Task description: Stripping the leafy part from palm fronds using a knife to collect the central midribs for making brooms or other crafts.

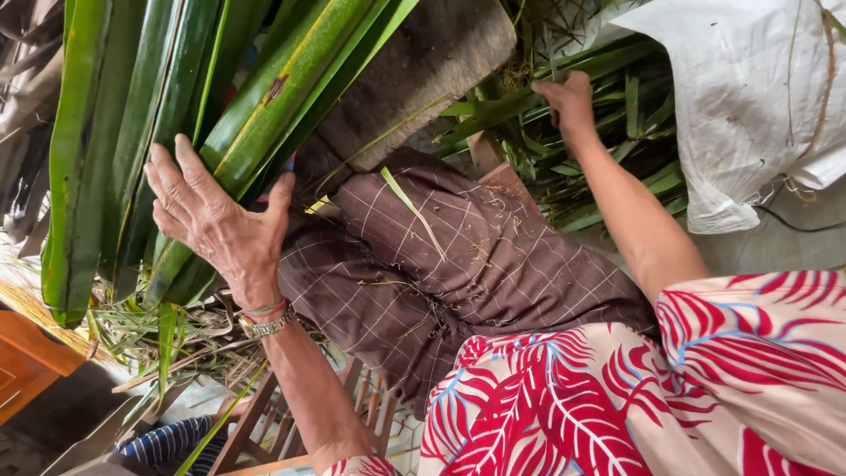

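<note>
Left hand (216, 220) lies flat on the bundle of long green leaves (167, 115), fingers spread wide and pressing the blades down, thumb out towards the brown checked cloth (458, 256) over the lap. Nothing is pinched there; it is an open palm on top. A wristwatch (264, 324) and a thin red band sit on that wrist.

Take the leaf bundle as the landmark. Its long axis runs from the upper middle of the view down to the lower left, the cut ends fanning out below the left hand, the blades passing over a grey wooden board (414, 70) that sticks out from under them. The left hand is right on the bundle; the right hand (568, 101) is well apart from it, out past the board, arm stretched, fingers curled into a second heap of narrower green strips (608, 132). Whether it has actually closed on a strip I cannot tell, as the fingertips are buried among them.

Beyond that heap sits a white woven sack (758, 97). Beneath the bundle's lower end there are dry scraps and a wooden stool (264, 423).
</note>
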